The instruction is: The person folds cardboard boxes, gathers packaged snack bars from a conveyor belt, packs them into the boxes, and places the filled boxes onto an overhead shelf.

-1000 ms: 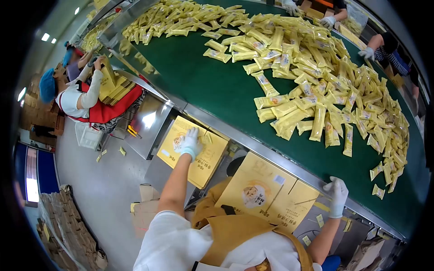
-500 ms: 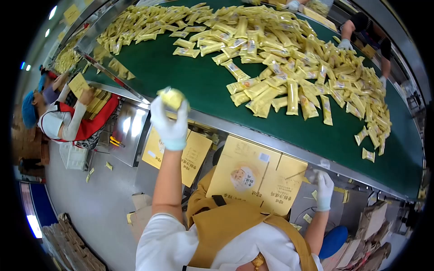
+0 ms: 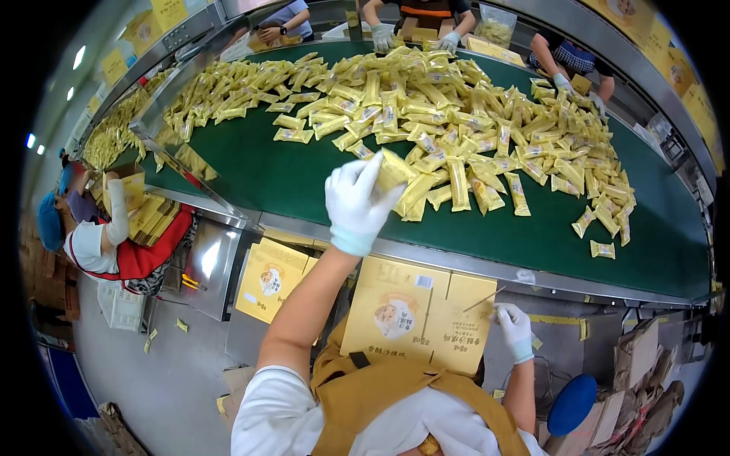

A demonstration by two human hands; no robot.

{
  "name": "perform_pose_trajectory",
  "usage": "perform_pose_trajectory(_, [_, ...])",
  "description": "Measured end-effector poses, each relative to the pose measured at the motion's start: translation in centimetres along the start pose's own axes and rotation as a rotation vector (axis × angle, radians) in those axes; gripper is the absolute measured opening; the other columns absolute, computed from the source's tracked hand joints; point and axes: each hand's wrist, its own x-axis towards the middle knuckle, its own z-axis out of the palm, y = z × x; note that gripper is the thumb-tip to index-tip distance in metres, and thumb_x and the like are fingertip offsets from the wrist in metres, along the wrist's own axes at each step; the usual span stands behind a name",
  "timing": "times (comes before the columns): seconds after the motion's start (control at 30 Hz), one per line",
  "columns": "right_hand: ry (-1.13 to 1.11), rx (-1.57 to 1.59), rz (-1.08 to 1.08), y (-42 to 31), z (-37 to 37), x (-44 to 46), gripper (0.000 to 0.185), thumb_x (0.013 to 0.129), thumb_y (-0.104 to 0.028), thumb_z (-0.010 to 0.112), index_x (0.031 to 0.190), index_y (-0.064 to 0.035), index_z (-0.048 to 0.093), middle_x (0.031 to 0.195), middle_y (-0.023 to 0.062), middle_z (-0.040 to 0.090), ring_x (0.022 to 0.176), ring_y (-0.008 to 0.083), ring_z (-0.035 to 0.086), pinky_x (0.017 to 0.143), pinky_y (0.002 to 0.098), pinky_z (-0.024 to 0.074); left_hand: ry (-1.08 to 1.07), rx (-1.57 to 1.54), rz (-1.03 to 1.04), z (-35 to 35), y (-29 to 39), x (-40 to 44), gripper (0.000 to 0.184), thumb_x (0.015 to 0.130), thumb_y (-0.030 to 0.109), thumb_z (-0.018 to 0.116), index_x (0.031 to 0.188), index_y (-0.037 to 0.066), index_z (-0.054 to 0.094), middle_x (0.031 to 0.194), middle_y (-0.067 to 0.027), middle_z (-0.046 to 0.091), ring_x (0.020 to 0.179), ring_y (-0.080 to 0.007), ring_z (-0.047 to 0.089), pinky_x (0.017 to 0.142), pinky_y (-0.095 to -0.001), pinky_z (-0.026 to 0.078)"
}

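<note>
My left hand (image 3: 356, 204), in a white glove, is raised over the near edge of the green conveyor belt (image 3: 251, 171). Its thumb and fingers close round a yellow wrapped snack packet (image 3: 394, 170). Behind it lies a wide heap of similar snack packets (image 3: 456, 114). My right hand (image 3: 515, 331), also gloved, hangs lower down with curled fingers beside the right edge of a yellow printed carton (image 3: 441, 311). What those fingers hold, if anything, I cannot make out. The carton lies across my lap, below the belt's metal edge; a thin dark line crosses its right part.
Across the belt, co-workers' gloved hands (image 3: 449, 42) reach to the heap. At left a person in a red apron (image 3: 171, 251) has stacked yellow cartons. Another printed carton (image 3: 266, 281) sits left of mine. A blue round seat (image 3: 572, 405) and flattened cardboard (image 3: 635, 365) are at lower right.
My left hand has moved right and forward over the belt edge, a packet still in its fingers. My right hand has come down and left toward the carton. The camera view has shifted.
</note>
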Motion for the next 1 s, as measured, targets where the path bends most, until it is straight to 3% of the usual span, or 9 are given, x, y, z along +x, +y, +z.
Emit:
perform_pose_trajectory(0.2, [0.305, -0.4, -0.07, -0.1, 2.1, 1.2, 0.039, 0.094, -0.024, 0.065, 0.122, 0.0029, 0.064, 0.122, 0.0209, 0.066, 0.11, 0.033, 0.065, 0.096, 0.0379, 0.0496, -0.561, 0.28, -0.129, 4.7, -3.9, 0.7, 0.07, 0.088, 0.035, 0.07, 0.142, -0.001, 0.044, 0.135, -0.0268, 0.054, 0.12, -0.0414, 0.055, 0.101, -0.0431, 0.047])
perform_pose_trajectory(0.33, [0.286, -0.505, 0.106, 2.8, 3.6, 1.4, 0.069, 0.095, -0.043, 0.06, 0.143, 0.0044, 0.045, 0.14, 0.0264, 0.054, 0.131, 0.041, 0.051, 0.109, 0.042, 0.0397, -1.06, 0.278, -0.486, 0.8, -2.2, -4.8, 0.071, 0.094, 0.065, 0.046, 0.087, 0.001, 0.075, 0.099, -0.024, 0.072, 0.096, -0.0415, 0.068, 0.089, -0.0472, 0.054])
perform_pose_trajectory(0.43, [0.17, -0.275, 0.292, 0.7, 5.6, 1.5, 0.084, 0.095, -0.053, 0.056, 0.151, 0.0046, 0.034, 0.148, 0.0305, 0.045, 0.138, 0.0434, 0.044, 0.113, 0.0421, 0.0358, -1.327, 0.301, -0.746, -0.6, -2.0, -10.2, 0.087, 0.09, 0.074, 0.044, 0.106, -0.007, 0.071, 0.112, -0.0307, 0.068, 0.107, -0.0406, 0.067, 0.093, -0.0447, 0.052])
perform_pose_trajectory(0.53, [0.15, -0.234, 0.34, 1.5, 6.9, 1.8, 0.095, 0.092, -0.06, 0.056, 0.154, 0.0057, 0.026, 0.15, 0.0334, 0.041, 0.141, 0.0428, 0.04, 0.114, 0.0398, 0.0339, -1.248, 0.085, -0.986, 0.9, -3.6, -18.2, 0.099, 0.089, 0.074, 0.047, 0.136, -0.012, 0.046, 0.126, -0.0326, 0.061, 0.115, -0.0426, 0.063, 0.098, -0.045, 0.05])
perform_pose_trajectory(0.63, [0.169, 0.061, 0.319, 1.8, 6.4, 1.4, 0.092, 0.094, -0.055, 0.058, 0.154, 0.007, 0.026, 0.152, 0.0305, 0.04, 0.14, 0.0397, 0.043, 0.114, 0.0379, 0.0348, -0.899, -0.028, -0.994, 0.9, -2.1, -21.3, 0.097, 0.089, 0.066, 0.055, 0.145, -0.012, 0.036, 0.126, -0.0331, 0.061, 0.116, -0.0452, 0.061, 0.101, -0.0454, 0.049])
perform_pose_trajectory(0.73, [0.181, 0.165, 0.23, 1.6, 6.3, 0.9, 0.085, 0.095, -0.046, 0.06, 0.152, 0.0078, 0.028, 0.151, 0.0284, 0.042, 0.138, 0.0373, 0.045, 0.113, 0.0378, 0.0351, -0.911, -0.1, -1.059, 1.2, -2.4, -21.5, 0.099, 0.088, 0.06, 0.062, 0.149, -0.011, 0.028, 0.138, -0.0351, 0.051, 0.123, -0.0452, 0.057, 0.105, -0.0442, 0.046])
perform_pose_trajectory(0.8, [0.44, -0.415, -0.102, 2.3, 8.2, 0.8, 0.071, 0.092, -0.031, 0.064, 0.147, 0.0045, 0.038, 0.149, 0.0275, 0.043, 0.141, 0.0396, 0.038, 0.116, 0.0444, 0.0316, -0.798, 0.093, -0.728, 1.2, -0.7, -21.9, 0.098, 0.087, 0.056, 0.062, 0.149, -0.012, 0.028, 0.153, -0.0354, 0.031, 0.14, -0.0431, 0.039, 0.115, -0.0495, 0.032])
perform_pose_trajectory(0.9, [0.027, -0.844, -0.43, -2.3, 9.3, -0.5, 0.063, 0.092, -0.032, 0.06, 0.146, -0.005, 0.044, 0.151, 0.0226, 0.042, 0.143, 0.0411, 0.034, 0.118, 0.0529, 0.0265, -0.809, 0.312, -0.397, 1.3, 4.4, -21.6, 0.097, 0.086, 0.054, 0.062, 0.148, -0.013, 0.03, 0.157, -0.0339, 0.026, 0.149, -0.0435, 0.022, 0.12, -0.0569, 0.014])
perform_pose_trajectory(1.0, [-0.249, -1.059, -0.613, -0.1, 10.1, -1.5, 0.059, 0.091, -0.033, 0.058, 0.145, -0.0106, 0.047, 0.153, 0.0188, 0.042, 0.142, 0.0419, 0.036, 0.118, 0.0556, 0.0241, -1.067, 0.295, -0.242, 2.0, 9.1, -23.1, 0.097, 0.086, 0.059, 0.061, 0.147, -0.011, 0.032, 0.155, -0.0337, 0.029, 0.146, -0.0483, 0.024, 0.118, -0.0583, 0.02])
